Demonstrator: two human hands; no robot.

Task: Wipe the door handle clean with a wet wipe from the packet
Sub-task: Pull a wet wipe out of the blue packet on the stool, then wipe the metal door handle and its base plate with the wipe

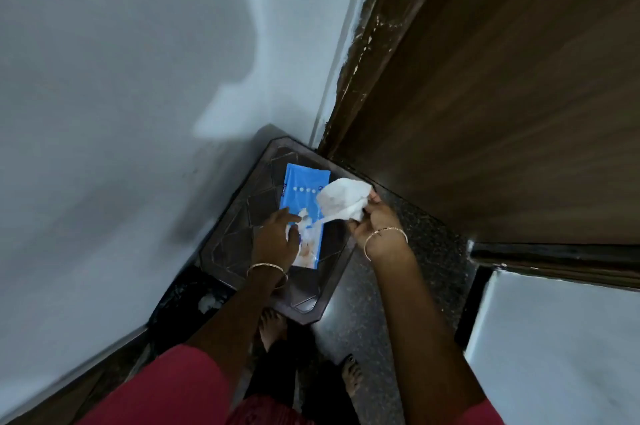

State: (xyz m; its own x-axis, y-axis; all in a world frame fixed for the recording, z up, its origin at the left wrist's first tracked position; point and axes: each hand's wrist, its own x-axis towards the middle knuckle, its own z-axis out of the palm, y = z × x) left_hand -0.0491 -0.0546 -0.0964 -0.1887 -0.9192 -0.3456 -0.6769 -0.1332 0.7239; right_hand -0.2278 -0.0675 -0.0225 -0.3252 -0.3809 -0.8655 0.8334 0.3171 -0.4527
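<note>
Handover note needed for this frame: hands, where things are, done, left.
Left hand: flat on the blue wipe packet, pinning it to the small dark table in the corner.
Right hand: pinching a white wet wipe, its tail running down toward the packet opening; whether it is fully free cannot be told.
Wooden door stands to the right; its handle is out of view.
Done: wipe drawn out.
Left: free the wipe, wipe the handle.

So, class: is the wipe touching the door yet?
No: the right hand holds the wipe above the packet, short of the door.
</note>
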